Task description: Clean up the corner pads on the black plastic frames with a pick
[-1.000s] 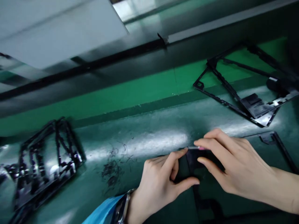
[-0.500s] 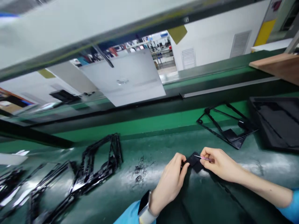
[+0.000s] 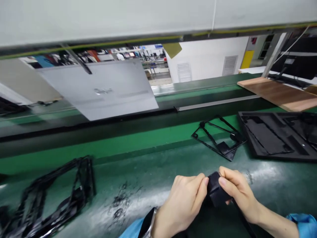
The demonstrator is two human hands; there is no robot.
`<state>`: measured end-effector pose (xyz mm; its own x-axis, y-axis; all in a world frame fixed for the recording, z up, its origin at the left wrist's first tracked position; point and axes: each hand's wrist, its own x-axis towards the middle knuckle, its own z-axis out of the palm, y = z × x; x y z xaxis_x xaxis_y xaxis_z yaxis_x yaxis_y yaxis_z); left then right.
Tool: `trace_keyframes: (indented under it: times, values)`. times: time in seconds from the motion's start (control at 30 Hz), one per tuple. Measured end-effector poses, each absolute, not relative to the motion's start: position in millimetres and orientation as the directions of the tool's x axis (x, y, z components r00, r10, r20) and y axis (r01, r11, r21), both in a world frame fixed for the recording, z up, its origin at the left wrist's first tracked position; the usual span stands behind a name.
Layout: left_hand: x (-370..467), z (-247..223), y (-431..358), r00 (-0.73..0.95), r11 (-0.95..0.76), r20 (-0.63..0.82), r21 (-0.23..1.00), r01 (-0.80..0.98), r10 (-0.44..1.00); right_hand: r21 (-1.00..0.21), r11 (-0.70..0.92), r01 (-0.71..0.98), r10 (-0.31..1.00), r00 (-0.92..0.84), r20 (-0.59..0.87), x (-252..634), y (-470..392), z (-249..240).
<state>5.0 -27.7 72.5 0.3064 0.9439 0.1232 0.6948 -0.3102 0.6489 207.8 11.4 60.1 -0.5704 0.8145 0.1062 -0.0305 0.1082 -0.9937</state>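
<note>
We held a small black plastic part (image 3: pixel 216 193) low over the green worktop (image 3: pixel 148 185), our left hand (image 3: pixel 182 201) and right hand (image 3: pixel 237 193) each in a pinching grip on its opposite ends.

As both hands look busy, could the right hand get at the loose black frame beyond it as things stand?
Probably not yet: the right hand and left hand both grip the black part. Bare belt lies before the frame.

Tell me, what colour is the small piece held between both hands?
Black, clearest in the head view.
</note>
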Motion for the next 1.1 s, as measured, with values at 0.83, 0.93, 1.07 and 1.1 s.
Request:
trace_keyframes:
  times: [0.83,0.93,1.07,1.1]
  values:
    - [4,63,-30,0.28,-0.252,0.069,0.672,0.696,0.958,-0.988,0.15,-0.024,0.787,-0.603,0.134,201,-1,50]
    - [4,63,-30,0.29,-0.247,0.04,0.642,0.726,0.956,-0.986,0.165,0.009,0.783,-0.61,0.125,201,-1,50]
    - [6,64,-31,0.284,-0.212,-0.012,0.637,0.742,0.959,-0.993,0.122,0.001,0.785,-0.613,0.096,201,0,49]
    - [7,65,-31,0.282,-0.203,-0.02,0.644,0.737,0.959,-0.993,0.115,0.007,0.79,-0.607,0.088,201,0,48]
